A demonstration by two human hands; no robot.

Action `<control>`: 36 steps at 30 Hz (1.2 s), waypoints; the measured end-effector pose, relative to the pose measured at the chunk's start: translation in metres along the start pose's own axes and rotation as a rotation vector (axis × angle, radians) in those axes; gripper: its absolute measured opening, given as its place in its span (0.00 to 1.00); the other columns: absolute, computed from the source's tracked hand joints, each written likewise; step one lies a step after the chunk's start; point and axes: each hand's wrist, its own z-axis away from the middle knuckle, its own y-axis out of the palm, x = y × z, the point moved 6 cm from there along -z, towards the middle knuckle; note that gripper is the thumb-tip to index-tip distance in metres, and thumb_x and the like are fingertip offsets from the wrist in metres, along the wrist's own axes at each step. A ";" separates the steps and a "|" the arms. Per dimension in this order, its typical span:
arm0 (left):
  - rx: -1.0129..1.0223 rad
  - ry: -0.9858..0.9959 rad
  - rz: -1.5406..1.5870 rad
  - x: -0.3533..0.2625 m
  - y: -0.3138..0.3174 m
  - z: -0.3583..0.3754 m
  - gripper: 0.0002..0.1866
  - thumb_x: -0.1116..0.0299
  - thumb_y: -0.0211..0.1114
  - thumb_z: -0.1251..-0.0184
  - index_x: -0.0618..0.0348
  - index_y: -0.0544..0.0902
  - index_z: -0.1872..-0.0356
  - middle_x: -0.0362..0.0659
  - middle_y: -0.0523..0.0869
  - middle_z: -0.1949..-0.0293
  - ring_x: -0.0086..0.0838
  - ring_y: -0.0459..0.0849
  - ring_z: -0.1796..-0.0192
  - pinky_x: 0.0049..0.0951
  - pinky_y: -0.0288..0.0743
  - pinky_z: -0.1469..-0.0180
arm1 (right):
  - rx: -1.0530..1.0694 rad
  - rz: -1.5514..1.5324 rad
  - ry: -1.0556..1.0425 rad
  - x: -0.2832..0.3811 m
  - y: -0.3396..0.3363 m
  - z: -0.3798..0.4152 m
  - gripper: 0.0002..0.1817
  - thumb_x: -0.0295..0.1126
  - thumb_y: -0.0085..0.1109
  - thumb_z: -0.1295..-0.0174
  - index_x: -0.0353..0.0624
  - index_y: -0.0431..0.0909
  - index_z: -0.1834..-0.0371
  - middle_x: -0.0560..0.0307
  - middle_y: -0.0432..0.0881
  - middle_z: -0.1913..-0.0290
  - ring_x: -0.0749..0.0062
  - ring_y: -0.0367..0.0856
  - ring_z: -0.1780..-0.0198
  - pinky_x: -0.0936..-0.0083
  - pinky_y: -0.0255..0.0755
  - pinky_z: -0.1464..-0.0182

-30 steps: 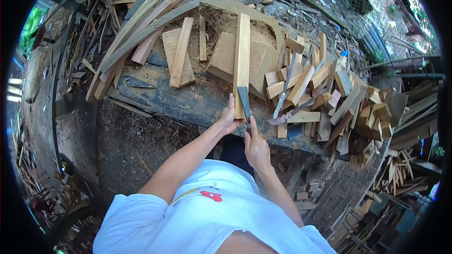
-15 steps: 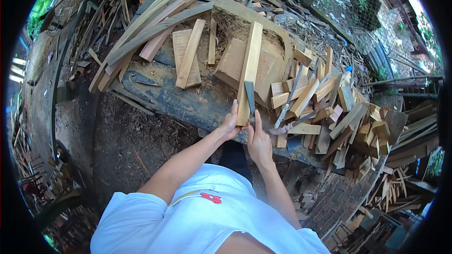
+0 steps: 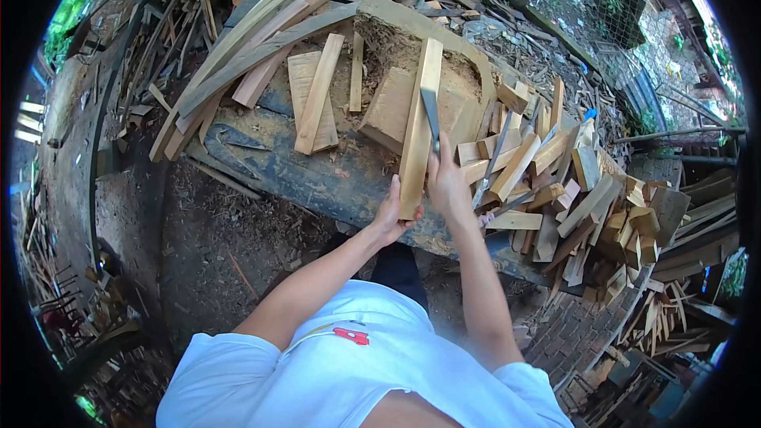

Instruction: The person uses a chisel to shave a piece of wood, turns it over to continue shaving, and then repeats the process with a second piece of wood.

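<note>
- Our right hand [image 3: 449, 184] has pushed forward along the wooden slat [image 3: 420, 123] since a moment ago, fingers wrapped round the flat metal blade [image 3: 430, 117], which now rides higher up the slat's face.
- Our left hand [image 3: 390, 212] still grips the slat's near end, steadying it on the chopping block [image 3: 444, 28].
- We judge a shaving stroke underway.

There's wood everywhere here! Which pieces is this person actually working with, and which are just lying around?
In use:
- long wooden slat, its near end gripped by the left hand
- flat metal blade, pushed along the slat by the right hand
- worn wooden block under the slat

Lying about:
- pile of short offcuts
- two boards
- long curved strips
</note>
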 end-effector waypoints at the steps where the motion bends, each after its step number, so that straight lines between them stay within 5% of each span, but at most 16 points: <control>1: -0.004 -0.003 0.013 0.001 -0.001 -0.001 0.36 0.30 0.34 0.27 0.54 0.75 0.53 0.41 0.80 0.73 0.23 0.78 0.73 0.21 0.64 0.76 | 0.034 -0.058 0.027 0.000 0.000 0.023 0.28 0.40 0.43 0.27 0.44 0.57 0.26 0.31 0.82 0.71 0.33 0.82 0.66 0.46 0.76 0.63; 6: -0.019 0.013 0.000 -0.002 -0.005 0.003 0.35 0.31 0.35 0.27 0.53 0.75 0.55 0.40 0.80 0.73 0.23 0.79 0.73 0.20 0.64 0.77 | 0.160 -0.158 0.137 0.005 -0.005 0.049 0.27 0.40 0.42 0.26 0.48 0.55 0.25 0.27 0.81 0.66 0.27 0.80 0.59 0.43 0.71 0.56; 14: -0.086 0.019 -0.043 -0.001 -0.003 0.003 0.38 0.29 0.35 0.28 0.57 0.75 0.52 0.42 0.79 0.72 0.24 0.77 0.73 0.21 0.65 0.75 | 0.075 -0.019 0.074 -0.007 -0.013 -0.096 0.27 0.42 0.40 0.26 0.51 0.54 0.26 0.27 0.82 0.62 0.25 0.79 0.57 0.38 0.71 0.53; 23: -0.079 0.003 -0.008 0.000 -0.004 0.005 0.35 0.30 0.35 0.28 0.54 0.73 0.55 0.42 0.80 0.74 0.24 0.79 0.74 0.22 0.67 0.76 | 0.082 -0.023 0.047 -0.004 -0.006 0.017 0.25 0.40 0.40 0.25 0.44 0.56 0.27 0.25 0.80 0.64 0.30 0.80 0.59 0.43 0.71 0.57; 31: -0.071 0.022 -0.082 -0.001 -0.006 0.005 0.35 0.30 0.36 0.27 0.55 0.73 0.56 0.42 0.80 0.74 0.24 0.78 0.74 0.19 0.63 0.79 | 0.099 -0.019 0.026 -0.017 -0.015 -0.136 0.26 0.44 0.41 0.27 0.45 0.59 0.30 0.27 0.82 0.61 0.26 0.80 0.58 0.39 0.73 0.54; 32: -0.074 0.011 -0.055 -0.001 -0.007 0.004 0.35 0.31 0.35 0.27 0.55 0.73 0.56 0.42 0.80 0.74 0.24 0.78 0.74 0.19 0.63 0.79 | 0.094 -0.019 0.028 -0.021 -0.014 -0.133 0.26 0.44 0.41 0.27 0.45 0.59 0.30 0.27 0.82 0.61 0.26 0.80 0.58 0.39 0.73 0.54; 34: -0.074 0.001 -0.025 0.000 -0.005 0.002 0.34 0.31 0.35 0.27 0.55 0.73 0.56 0.42 0.80 0.74 0.24 0.78 0.74 0.19 0.63 0.79 | 0.073 -0.013 0.018 -0.012 -0.017 -0.107 0.23 0.42 0.39 0.25 0.40 0.59 0.34 0.31 0.81 0.73 0.32 0.79 0.75 0.47 0.74 0.65; 36: -0.073 -0.022 0.013 0.002 -0.002 0.004 0.34 0.31 0.34 0.26 0.54 0.73 0.56 0.42 0.80 0.74 0.23 0.78 0.74 0.20 0.63 0.79 | 0.080 0.023 -0.005 -0.004 -0.014 -0.058 0.25 0.41 0.40 0.25 0.41 0.57 0.30 0.27 0.81 0.63 0.29 0.81 0.64 0.44 0.73 0.59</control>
